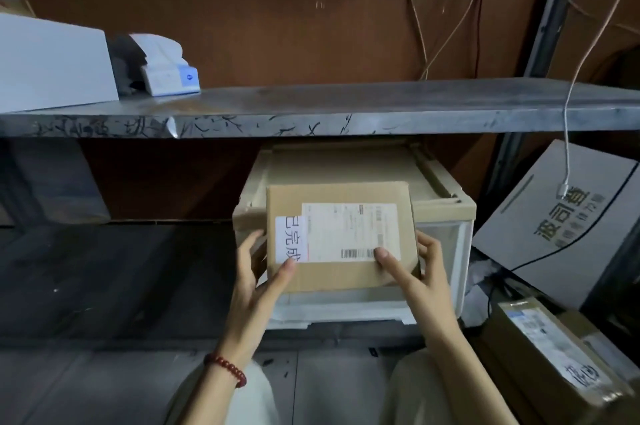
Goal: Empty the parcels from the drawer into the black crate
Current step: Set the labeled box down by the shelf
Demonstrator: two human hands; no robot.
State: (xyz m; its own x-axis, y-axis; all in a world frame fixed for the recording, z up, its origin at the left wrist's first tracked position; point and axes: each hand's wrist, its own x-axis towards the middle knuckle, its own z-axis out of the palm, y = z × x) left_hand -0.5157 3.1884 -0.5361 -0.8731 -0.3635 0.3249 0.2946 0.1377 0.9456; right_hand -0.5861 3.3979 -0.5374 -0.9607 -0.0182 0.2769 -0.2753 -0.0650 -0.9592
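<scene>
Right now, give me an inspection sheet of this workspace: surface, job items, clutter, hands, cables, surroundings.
Surface: grey metal shelf, front edge scuffed; dark lower deck beneath.
Job's things: labelled cardboard parcel held in front of the plastic drawer; black crate not seen.
Clutter: white box and white device on the shelf; printed carton and labelled box at right.
Grippers: left hand and right hand both hold the parcel, fingers on its edges.
Cables: white cable hangs to the printed carton; black cable crosses it; wires hang behind.
Surroundings: brown back panel, metal upright.

A parcel storeroom: scuffed metal shelving against brown board; labelled cardboard boxes stacked beside it.
</scene>
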